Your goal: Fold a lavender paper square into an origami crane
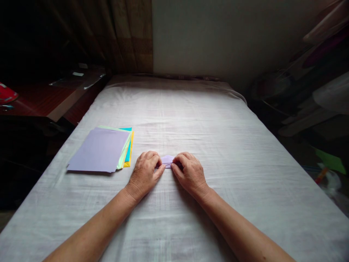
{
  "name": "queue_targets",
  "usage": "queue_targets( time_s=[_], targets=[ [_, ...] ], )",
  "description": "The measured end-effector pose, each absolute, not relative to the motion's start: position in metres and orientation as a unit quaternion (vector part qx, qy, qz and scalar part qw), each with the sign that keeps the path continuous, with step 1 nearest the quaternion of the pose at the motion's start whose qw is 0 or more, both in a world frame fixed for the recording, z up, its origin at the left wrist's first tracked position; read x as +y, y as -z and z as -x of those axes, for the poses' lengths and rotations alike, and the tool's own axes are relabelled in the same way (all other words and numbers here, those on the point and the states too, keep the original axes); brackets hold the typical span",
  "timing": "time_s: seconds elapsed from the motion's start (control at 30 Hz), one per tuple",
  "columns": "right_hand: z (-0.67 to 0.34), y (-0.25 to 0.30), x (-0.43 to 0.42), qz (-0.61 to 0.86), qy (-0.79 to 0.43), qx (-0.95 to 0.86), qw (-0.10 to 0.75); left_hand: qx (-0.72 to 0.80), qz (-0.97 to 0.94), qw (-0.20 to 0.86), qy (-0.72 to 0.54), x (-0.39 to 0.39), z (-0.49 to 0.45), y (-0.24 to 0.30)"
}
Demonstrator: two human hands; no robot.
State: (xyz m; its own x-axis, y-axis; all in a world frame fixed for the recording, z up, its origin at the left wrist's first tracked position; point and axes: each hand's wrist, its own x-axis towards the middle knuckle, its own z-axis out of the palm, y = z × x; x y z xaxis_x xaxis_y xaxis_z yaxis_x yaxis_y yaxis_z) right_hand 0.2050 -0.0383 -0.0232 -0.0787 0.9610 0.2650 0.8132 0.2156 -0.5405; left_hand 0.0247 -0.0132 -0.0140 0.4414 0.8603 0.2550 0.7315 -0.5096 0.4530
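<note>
A small folded piece of purple paper (167, 159) lies on the pale bedsheet between my two hands. My left hand (147, 167) pinches its left end, thumb and fingers closed on it. At the other end my right hand (190, 170) grips the paper the same way. A fold line runs across the part that shows; both ends are hidden under my fingers. Left of my hands rests a stack of coloured paper (98, 149), purple on top, with green, blue and yellow sheets showing at its right side.
The surface is a bed with a light sheet (174, 112). Along the left stands a wooden table (35, 100) with a clear plastic sleeve (79, 77) on it. A curtain (131, 36) and a wall are behind. A green sheet (330, 160) lies beyond the right edge.
</note>
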Motion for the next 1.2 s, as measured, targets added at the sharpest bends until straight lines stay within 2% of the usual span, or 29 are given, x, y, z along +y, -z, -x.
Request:
queue_targets(
  time_s=[0.3, 0.6, 0.7, 0.87, 0.93, 1.2],
  targets=[
    [-0.197, 0.021, -0.036, 0.645, -0.107, -0.707, 0.270, 0.474, -0.836, 0.153, -0.231, -0.012, -0.024, 0.015],
    [-0.225, 0.020, -0.028, 0.586, -0.234, -0.719, 0.290, 0.461, -0.834, 0.182, -0.242, -0.009, -0.019, 0.016],
    [-0.228, 0.022, -0.030, 0.579, -0.198, -0.734, 0.294, 0.458, -0.843, 0.141, -0.243, -0.013, -0.020, 0.015],
    [-0.225, 0.024, -0.038, 0.565, -0.120, -0.757, 0.305, 0.418, -0.875, -0.032, -0.243, -0.024, -0.022, 0.012],
    [-0.224, 0.023, -0.039, 0.576, -0.104, -0.757, 0.289, 0.398, -0.883, -0.067, -0.238, -0.029, -0.023, 0.010],
    [-0.215, 0.013, -0.054, 0.633, -0.068, -0.742, 0.211, 0.440, -0.881, -0.054, -0.166, -0.049, -0.029, 0.004]
  ],
)
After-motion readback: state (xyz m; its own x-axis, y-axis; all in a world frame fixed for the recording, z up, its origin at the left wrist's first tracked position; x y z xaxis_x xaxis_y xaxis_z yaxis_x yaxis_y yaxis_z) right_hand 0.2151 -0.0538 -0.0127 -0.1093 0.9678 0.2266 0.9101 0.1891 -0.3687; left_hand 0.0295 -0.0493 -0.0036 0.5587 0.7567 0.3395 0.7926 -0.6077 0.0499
